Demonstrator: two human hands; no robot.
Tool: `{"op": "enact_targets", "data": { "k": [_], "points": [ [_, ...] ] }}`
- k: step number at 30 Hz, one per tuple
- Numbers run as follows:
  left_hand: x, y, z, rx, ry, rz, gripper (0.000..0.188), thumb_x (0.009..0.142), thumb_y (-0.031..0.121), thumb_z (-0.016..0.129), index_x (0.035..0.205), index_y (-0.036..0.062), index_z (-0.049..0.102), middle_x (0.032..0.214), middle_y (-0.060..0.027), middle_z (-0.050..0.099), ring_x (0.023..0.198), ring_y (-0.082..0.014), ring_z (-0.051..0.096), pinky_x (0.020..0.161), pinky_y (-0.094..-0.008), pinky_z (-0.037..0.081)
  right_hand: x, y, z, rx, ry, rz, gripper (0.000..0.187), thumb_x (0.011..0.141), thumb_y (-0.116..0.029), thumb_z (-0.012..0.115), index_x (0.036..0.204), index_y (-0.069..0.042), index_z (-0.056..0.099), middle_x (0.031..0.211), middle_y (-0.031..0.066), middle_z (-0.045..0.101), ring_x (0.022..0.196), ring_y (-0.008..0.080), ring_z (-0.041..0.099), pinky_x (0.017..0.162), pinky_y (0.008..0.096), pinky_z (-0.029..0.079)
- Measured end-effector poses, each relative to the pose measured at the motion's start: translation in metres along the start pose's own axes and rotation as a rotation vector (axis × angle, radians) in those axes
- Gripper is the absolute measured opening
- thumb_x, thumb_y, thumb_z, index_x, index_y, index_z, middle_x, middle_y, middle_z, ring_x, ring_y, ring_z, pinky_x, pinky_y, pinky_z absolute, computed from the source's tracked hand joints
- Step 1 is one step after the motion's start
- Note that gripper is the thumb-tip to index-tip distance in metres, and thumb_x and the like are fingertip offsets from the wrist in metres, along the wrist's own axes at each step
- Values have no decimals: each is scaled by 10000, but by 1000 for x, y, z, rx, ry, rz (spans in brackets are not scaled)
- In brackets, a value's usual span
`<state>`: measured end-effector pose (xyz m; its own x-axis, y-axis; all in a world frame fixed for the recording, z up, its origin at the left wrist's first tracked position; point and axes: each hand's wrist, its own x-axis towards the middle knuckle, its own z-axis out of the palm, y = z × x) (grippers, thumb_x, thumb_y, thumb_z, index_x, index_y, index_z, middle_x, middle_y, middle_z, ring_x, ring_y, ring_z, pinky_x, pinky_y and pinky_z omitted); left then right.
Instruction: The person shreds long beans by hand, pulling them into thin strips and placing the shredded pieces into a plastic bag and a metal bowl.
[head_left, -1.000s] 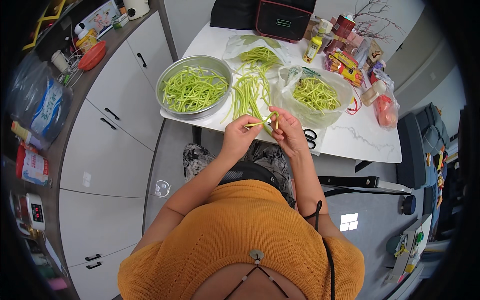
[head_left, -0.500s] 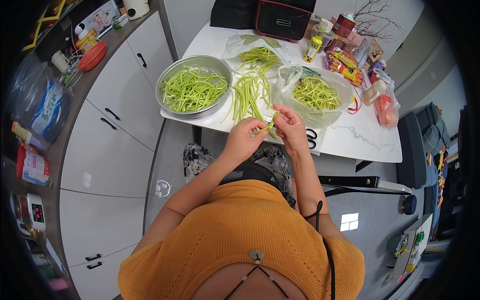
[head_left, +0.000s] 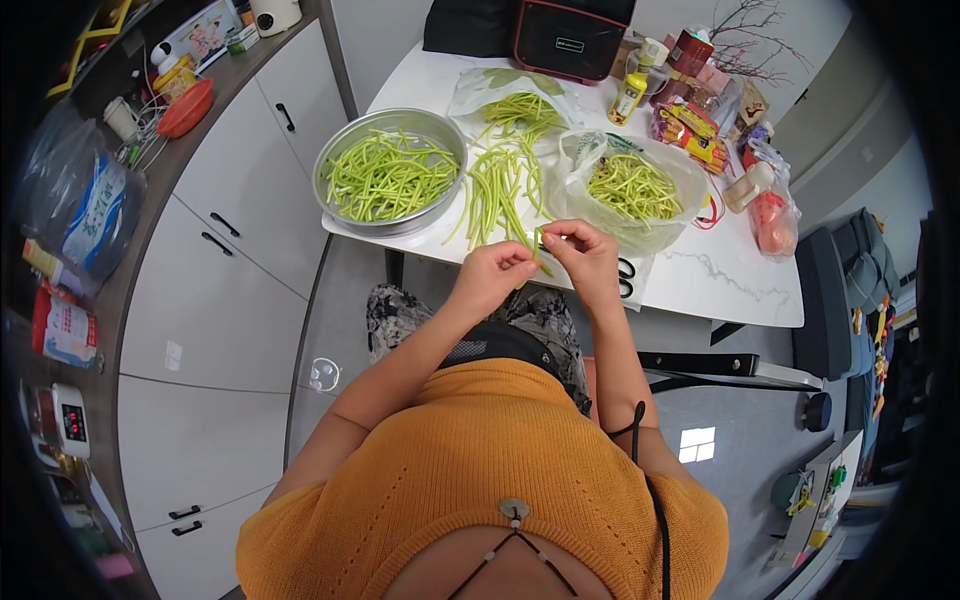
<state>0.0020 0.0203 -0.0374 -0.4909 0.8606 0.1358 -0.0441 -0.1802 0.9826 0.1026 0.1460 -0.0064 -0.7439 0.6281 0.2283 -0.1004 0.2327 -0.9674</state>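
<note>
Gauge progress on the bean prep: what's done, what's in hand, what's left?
Done: the metal bowl already holds a good heap of cut green pieces, and the clear bag holds more. In hand: the left hand and right hand pinch one bean between them at the table edge. Left: a loose pile of long beans lies uncut between bowl and bag. Roughly midway, I'd guess.
</note>
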Motion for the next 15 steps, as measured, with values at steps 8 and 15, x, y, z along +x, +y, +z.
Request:
{"op": "enact_targets", "data": {
  "k": [8,15],
  "points": [
    [11,7,-20,-333,212,-74,107,845,107,580,897,13,577,774,-46,610,613,-56,517,579,-173,429,-3,-9,-3,-238,-16,-79,116,726,-48,669,839,-24,662,681,-22,586,540,28,436,498,176,359],
    [13,12,-39,-455,328,-26,140,855,93,560,972,24,526,836,-73,601,648,-85,526,604,-197,442,16,-17,-52,-271,169,26,103,746,-63,646,838,-19,655,641,-14,586,545,34,480,508,176,388]
  ]
}}
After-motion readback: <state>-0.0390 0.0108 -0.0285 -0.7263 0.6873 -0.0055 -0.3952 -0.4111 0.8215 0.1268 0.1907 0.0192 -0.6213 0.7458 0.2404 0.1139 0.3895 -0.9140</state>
